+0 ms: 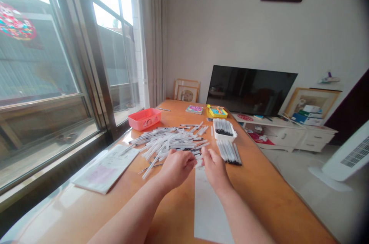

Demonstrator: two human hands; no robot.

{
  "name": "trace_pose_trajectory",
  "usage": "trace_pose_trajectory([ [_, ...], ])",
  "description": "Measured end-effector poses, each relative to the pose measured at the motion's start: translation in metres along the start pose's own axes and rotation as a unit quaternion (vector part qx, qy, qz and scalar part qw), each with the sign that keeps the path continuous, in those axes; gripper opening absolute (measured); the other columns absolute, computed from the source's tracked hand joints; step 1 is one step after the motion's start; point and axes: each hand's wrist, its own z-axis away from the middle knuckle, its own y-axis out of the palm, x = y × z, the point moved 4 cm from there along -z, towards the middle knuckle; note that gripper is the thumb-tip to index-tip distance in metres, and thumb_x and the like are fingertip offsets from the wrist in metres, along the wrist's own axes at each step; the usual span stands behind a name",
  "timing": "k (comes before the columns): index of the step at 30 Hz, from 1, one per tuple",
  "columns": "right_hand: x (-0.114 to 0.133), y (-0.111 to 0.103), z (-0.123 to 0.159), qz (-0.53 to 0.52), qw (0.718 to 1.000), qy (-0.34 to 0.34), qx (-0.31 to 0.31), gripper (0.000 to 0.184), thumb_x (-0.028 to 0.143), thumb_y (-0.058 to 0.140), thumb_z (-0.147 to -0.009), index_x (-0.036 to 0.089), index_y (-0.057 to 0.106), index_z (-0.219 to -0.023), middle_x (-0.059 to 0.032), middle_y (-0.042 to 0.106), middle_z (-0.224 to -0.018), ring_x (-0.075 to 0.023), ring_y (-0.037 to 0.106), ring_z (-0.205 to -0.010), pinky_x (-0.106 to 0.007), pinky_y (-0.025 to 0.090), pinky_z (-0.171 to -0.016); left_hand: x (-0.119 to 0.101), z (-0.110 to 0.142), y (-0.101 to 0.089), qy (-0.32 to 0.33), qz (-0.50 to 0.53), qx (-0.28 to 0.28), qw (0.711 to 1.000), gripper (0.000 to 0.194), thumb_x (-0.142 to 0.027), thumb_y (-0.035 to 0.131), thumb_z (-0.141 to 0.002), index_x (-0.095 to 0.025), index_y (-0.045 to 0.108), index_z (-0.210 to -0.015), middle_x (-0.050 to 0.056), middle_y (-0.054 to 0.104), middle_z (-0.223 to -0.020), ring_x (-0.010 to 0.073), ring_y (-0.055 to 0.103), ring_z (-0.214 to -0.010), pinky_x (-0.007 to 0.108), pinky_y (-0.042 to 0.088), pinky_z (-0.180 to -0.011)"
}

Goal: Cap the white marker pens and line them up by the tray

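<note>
My left hand (179,166) is closed in a pinch at the near edge of a loose pile of pens (164,140) with clear whitish barrels. Close beside it, my right hand (213,167) is also pinched shut, thumb upward. Something small and pale shows between the two hands, too blurred to name. Under the right hand and forearm lies a long white sheet of paper (206,209). A row of pens with black ends (229,152) rests on the table just right of that hand. Behind the row, a white box (225,137) holds more such pens.
On the wooden table (173,217) stand a red plastic box (145,119) and a yellow box (217,112). A notebook (106,169) lies at the left, and a pink-purple booklet (194,109) at the far end. Beyond are a television (250,90) and a white cabinet (291,136).
</note>
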Motion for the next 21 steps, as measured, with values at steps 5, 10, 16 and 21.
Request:
trace_pose_trajectory([
  [5, 0.003, 0.001, 0.002, -0.081, 0.996, 0.033, 0.034, 0.052, 0.072, 0.054, -0.088, 0.022, 0.06, -0.08, 0.0017, 0.06, -0.059, -0.0159, 0.052, -0.052, -0.027, 0.041, -0.054, 0.007, -0.001, -0.003, 0.003, 0.077, -0.031, 0.997, 0.022, -0.038, 0.053, -0.098, -0.025, 0.071, -0.096, 0.001, 0.074, -0.087, 0.0181, 0.065, -0.081, 0.031, 0.042, -0.079],
  [10, -0.001, -0.039, -0.009, 0.002, 0.992, 0.041, -0.121, 0.049, 0.068, 0.049, -0.093, 0.024, 0.054, -0.073, -0.0001, 0.062, -0.058, -0.0177, 0.053, -0.053, -0.029, 0.039, -0.056, 0.023, -0.002, -0.007, -0.035, 0.08, -0.104, 0.991, 0.023, -0.032, 0.049, -0.099, -0.022, 0.067, -0.11, 0.007, 0.074, -0.102, 0.0218, 0.065, -0.093, 0.032, 0.045, -0.08],
  [16, -0.004, -0.07, -0.019, 0.165, 0.972, 0.012, -0.164, 0.046, 0.06, 0.043, -0.097, 0.023, 0.058, -0.073, -0.003, 0.061, -0.061, -0.0205, 0.05, -0.057, -0.03, 0.029, -0.056, 0.008, -0.001, 0.014, 0.01, -0.052, -0.011, 0.999, 0.024, -0.022, 0.05, -0.096, -0.025, 0.073, -0.103, 0.008, 0.072, -0.099, 0.0264, 0.06, -0.1, 0.038, 0.04, -0.087],
  [21, 0.001, -0.068, -0.018, 0.228, 0.961, 0.007, -0.157, 0.04, 0.05, 0.042, -0.1, 0.023, 0.061, -0.078, -0.0038, 0.059, -0.065, -0.0191, 0.044, -0.057, -0.03, 0.022, -0.057, -0.002, -0.003, 0.033, 0.029, -0.127, 0.051, 0.99, 0.027, -0.027, 0.053, -0.096, -0.027, 0.077, -0.108, 0.011, 0.07, -0.101, 0.0296, 0.055, -0.101, 0.042, 0.038, -0.089],
])
